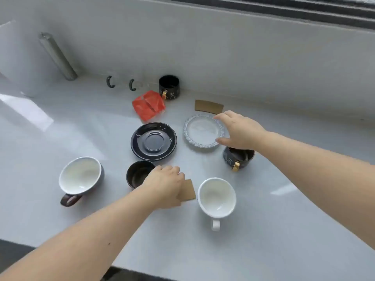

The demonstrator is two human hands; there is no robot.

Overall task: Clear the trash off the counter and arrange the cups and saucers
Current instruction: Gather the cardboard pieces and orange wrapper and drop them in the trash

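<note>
Brown card scrap (187, 190) lies on the counter (263, 230) between the small dark cup (139, 176) and the white cup (216, 196); left hand (165, 186) covers it, fingers curled down onto it, grip not confirmed. Right hand (236, 130) spread wide at the clear saucer (203, 130) rim, thumb and fingertips either side. Task looks barely begun: red wrapper (149, 105) and second card piece (208, 106) not yet cleared. Black saucer (153, 140) empty; no cup sits on a saucer.
</note>
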